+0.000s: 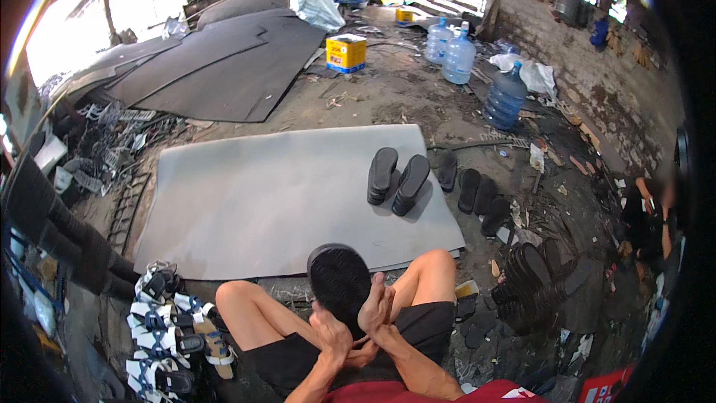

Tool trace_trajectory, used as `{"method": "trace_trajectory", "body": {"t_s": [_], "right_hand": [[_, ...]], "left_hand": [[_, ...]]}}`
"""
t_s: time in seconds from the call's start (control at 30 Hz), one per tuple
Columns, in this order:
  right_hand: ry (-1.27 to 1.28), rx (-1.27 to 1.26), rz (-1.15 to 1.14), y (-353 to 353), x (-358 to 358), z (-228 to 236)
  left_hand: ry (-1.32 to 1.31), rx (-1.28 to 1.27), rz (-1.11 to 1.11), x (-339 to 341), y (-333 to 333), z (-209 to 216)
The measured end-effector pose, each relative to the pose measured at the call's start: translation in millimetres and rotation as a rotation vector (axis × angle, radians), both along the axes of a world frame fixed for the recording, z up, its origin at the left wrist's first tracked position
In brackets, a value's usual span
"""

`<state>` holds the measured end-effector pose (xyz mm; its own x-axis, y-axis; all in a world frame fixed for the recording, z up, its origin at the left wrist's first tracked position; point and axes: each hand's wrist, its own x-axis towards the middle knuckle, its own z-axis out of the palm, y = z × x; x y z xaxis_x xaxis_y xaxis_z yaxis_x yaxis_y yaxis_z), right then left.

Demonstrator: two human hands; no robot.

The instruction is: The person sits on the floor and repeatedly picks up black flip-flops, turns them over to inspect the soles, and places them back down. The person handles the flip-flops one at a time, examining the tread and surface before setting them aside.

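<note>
Above my lap I hold a black shoe sole [337, 276], its rounded end pointing away from me and its ridged face visible. My left hand [332, 333] is closed on its left edge near the lower end. On the opposite edge, my right hand [378, 306] presses with the thumb raised along the side. The lower end of the sole is partly hidden by my hands. Beyond it, a large grey sheet [261, 194] lies on the floor. Two stacks of black soles, a left stack [382, 174] and a right stack [410, 184], rest on its right part.
White and dark sandals [158, 339] are heaped at my left. Black soles [522, 276] lie on the floor at right. Farther off are dark sheets [216, 75], a yellow-blue box [346, 54] and large water bottles [505, 97]. Another person [656, 213] sits at the far right.
</note>
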<state>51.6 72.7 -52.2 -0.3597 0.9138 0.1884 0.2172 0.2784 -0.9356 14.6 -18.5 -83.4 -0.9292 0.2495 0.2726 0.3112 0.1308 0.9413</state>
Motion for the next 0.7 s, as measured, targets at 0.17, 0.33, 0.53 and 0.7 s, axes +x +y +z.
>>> {"method": "trace_trajectory", "body": {"t_s": [0.17, 0.33, 0.53, 0.7], "right_hand": [[0.075, 0.171, 0.225, -12, 18, 8], [0.079, 0.11, 0.133, -13, 14, -11], [0.053, -0.07, 0.095, -34, 10, -13], [0.069, 0.148, 0.227, -32, 15, -8]], "left_hand": [[0.032, -0.037, 0.32, -19, 20, -4], [-0.196, 0.041, 0.304, -8, 23, -4], [-0.53, 0.092, 0.383, 7, 21, 23], [-0.498, 0.119, 0.227, -7, 17, 28]]}}
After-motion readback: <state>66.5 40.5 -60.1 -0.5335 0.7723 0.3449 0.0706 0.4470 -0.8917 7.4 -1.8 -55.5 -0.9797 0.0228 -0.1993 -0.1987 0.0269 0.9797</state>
